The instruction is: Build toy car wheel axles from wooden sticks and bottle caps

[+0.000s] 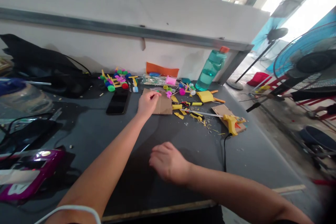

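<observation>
My left hand (147, 104) is closed in a pinch over the left part of a piece of brown cardboard (165, 104). A small bit of green shows at its fingertips; what it belongs to is unclear. Nearer to me, my right hand (169, 163) is low over the dark tabletop, back of the hand up, fingers curled in and slightly blurred. Its palm is hidden. Right of the cardboard lie yellow-handled pliers (195, 114) among yellow scraps. A yellow glue gun (231, 124) rests on another cardboard piece (222, 110).
Colourful small wheeled pieces (118, 79) and a black phone (118, 102) lie left of the cardboard. A teal bottle (211, 70) stands by the partition. At left are a purple device (34, 173) and a clear jar (26, 98). The glue gun's cord (225, 152) runs toward me.
</observation>
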`<state>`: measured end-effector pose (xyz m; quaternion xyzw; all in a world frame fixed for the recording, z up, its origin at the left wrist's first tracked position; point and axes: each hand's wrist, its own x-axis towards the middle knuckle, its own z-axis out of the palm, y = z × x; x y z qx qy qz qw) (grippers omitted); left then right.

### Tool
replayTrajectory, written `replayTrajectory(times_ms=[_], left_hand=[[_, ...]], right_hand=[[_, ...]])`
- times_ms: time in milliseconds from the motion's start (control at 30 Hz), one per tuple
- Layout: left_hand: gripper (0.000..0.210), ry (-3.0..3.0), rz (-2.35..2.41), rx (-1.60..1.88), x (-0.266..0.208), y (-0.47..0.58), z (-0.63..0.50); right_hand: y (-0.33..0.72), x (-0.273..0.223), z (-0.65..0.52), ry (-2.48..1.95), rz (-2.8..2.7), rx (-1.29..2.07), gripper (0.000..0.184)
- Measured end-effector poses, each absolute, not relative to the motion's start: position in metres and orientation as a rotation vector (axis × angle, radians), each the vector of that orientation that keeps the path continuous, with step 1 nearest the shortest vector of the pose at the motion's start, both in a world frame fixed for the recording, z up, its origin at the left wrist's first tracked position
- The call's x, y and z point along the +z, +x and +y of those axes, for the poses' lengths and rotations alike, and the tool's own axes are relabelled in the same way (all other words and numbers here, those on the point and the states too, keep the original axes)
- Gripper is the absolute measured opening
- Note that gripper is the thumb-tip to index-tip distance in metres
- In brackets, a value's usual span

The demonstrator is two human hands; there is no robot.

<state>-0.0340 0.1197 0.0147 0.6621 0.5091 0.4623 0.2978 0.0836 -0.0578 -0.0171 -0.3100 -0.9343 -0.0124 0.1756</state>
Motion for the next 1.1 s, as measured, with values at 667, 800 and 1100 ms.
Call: replayTrajectory(times_ms=[667, 800, 1100], left_hand=[[0.025, 1.338, 1.166, 1.142, -0.041, 0.029, 0.058], [0.021, 0.924, 0.989, 1.255, -0.038, 0.026, 0.061], [0.040, 0.210, 0.415, 1.053, -0.020, 0.000, 0.068]], right_hand=[[0.241, 0.015, 0.025, -2.068, -1.853, -0.208, 0.040], [0.217, 0.012, 0.039, -1.774, -1.729, -0.003, 0.025], [0.173, 0.003, 0.047, -1.686, -1.610, 0.686, 0.026]])
